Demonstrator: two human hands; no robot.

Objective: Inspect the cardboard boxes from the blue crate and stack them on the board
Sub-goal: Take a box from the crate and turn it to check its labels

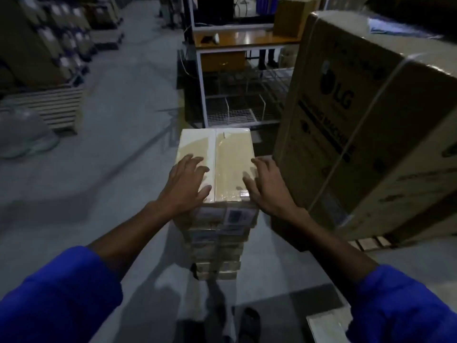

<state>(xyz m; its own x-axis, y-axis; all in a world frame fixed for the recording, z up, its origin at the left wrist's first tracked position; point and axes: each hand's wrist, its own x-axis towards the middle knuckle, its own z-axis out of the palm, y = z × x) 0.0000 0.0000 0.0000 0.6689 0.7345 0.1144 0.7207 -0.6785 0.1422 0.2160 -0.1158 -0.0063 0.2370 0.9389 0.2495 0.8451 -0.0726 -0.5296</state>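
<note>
A: Hands?
B: Left hand (187,184) flat, fingers spread, on the top box (217,154), near-left part. Right hand (265,185) spread too, thumb on the lid, fingers at its right edge. Neither grips.
A: Where's the box?
B: Top of a stack of boxes (217,246) on the floor, just left of a big LG carton (366,115). Metal rack (237,95) behind.

Tall stack of flat tan cardboard boxes (217,233), labels on the near ends. Taped, plastic-wrapped top box (217,157) lying flat under both hands, left hand (184,185) and right hand (265,184).
</note>
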